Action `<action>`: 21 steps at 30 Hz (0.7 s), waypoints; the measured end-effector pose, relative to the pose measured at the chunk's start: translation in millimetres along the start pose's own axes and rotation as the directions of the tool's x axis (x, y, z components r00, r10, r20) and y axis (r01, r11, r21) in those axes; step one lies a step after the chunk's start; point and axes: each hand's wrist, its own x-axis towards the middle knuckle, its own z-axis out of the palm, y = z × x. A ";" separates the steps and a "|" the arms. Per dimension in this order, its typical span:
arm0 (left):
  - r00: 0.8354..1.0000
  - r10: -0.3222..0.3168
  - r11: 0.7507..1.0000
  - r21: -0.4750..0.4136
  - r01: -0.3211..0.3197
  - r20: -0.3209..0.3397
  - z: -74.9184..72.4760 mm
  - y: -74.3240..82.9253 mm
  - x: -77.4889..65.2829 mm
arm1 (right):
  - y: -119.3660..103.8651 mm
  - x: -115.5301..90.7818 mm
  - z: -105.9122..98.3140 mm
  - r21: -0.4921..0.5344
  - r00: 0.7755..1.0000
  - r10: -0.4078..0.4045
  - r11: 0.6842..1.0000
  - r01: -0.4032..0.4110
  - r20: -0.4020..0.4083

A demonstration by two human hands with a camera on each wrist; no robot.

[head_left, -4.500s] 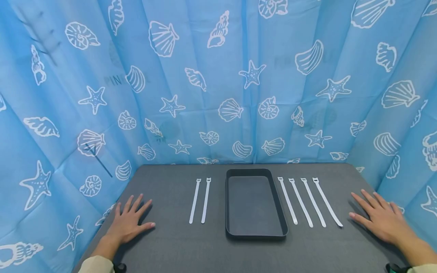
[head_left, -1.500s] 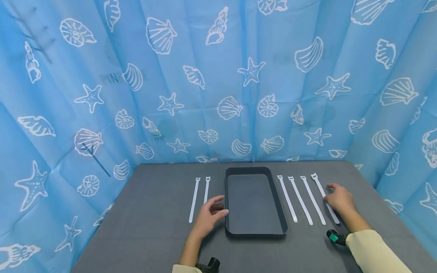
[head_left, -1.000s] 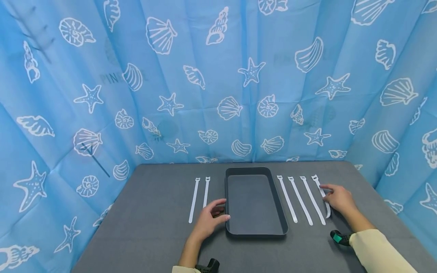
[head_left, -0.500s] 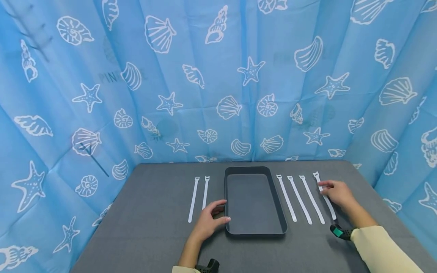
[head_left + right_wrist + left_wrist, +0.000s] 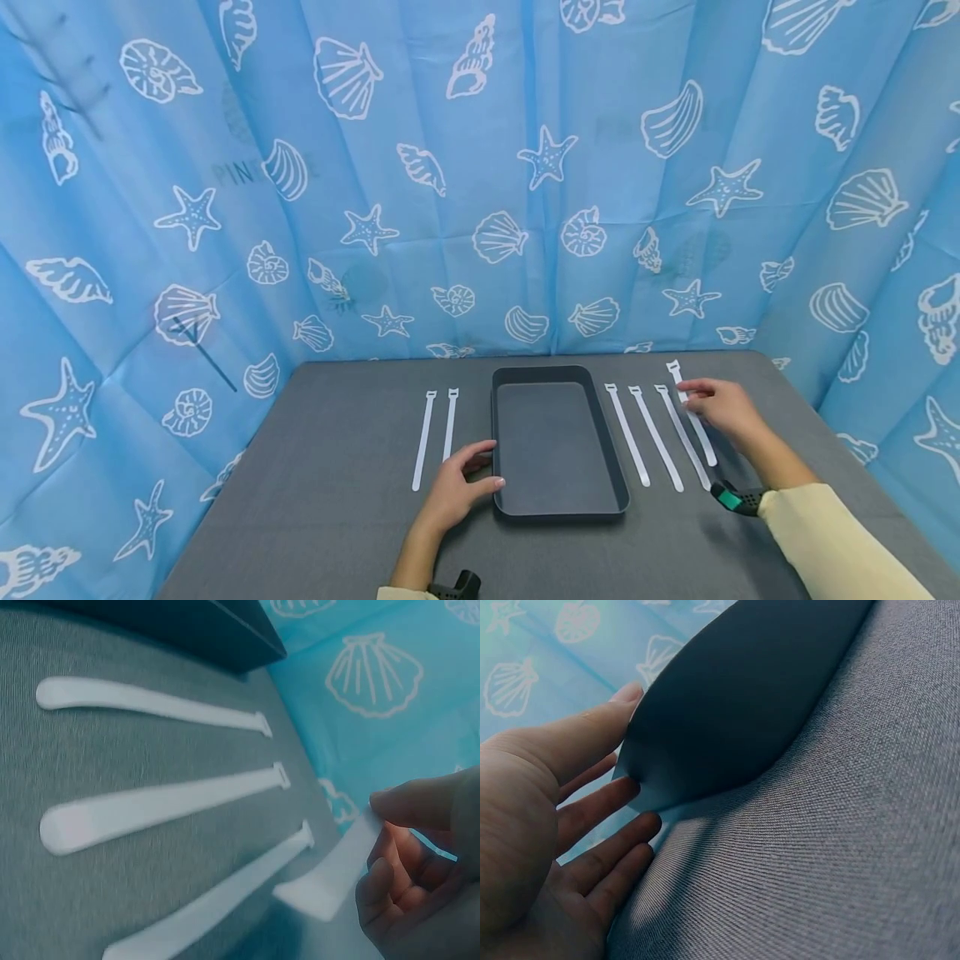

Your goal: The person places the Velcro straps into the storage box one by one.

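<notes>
Relative to the frame 0.5 s earlier, 1 white strap (image 5: 698, 429) and the right hand (image 5: 723, 410) have moved closer to the tray (image 5: 551, 450) and farther from the person. Right of the tray, the thumb and fingers of this hand close in a pinch on the strap, raised at a slant. At the tray's left wall, the left hand (image 5: 450, 492) is parted only by the wall's edge: thumb at the rim, fingers along the outside. 3 further straps (image 5: 657, 437) lie right of the tray, 2 remaining straps (image 5: 423, 442) left of it.
</notes>
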 end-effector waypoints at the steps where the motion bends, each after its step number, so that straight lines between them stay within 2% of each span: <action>1: 1.000 0.004 1.000 -0.001 -0.004 0.002 -0.2 -0.3 0.0 | -2.3 -0.1 1.0 0.006 1.000 -0.004 1.000 0.004 0.001; 5: 1.000 0.013 1.000 0.008 -0.013 0.006 0.0 -4.7 1.4 | -11.8 -0.5 5.5 0.035 1.000 -0.027 0.999 0.026 0.006; 12: 0.999 0.034 0.998 0.049 -0.033 -0.010 2.4 -43.1 8.6 | -25.7 1.6 16.1 0.074 0.999 -0.038 0.997 0.037 0.018; 15: 0.999 0.033 0.999 0.041 -0.033 -0.007 1.9 -45.3 9.1 | -27.3 5.7 22.0 0.106 0.999 -0.047 0.993 0.044 0.026; 17: 0.999 0.031 0.998 0.045 -0.031 -0.008 2.2 -44.5 9.0 | -25.6 10.8 27.9 0.125 1.000 -0.025 0.992 0.023 0.010; 21: 1.000 0.026 0.998 0.050 -0.025 -0.010 3.4 -36.2 7.4 | -20.1 21.4 38.4 0.146 1.000 -0.017 0.989 0.017 -0.001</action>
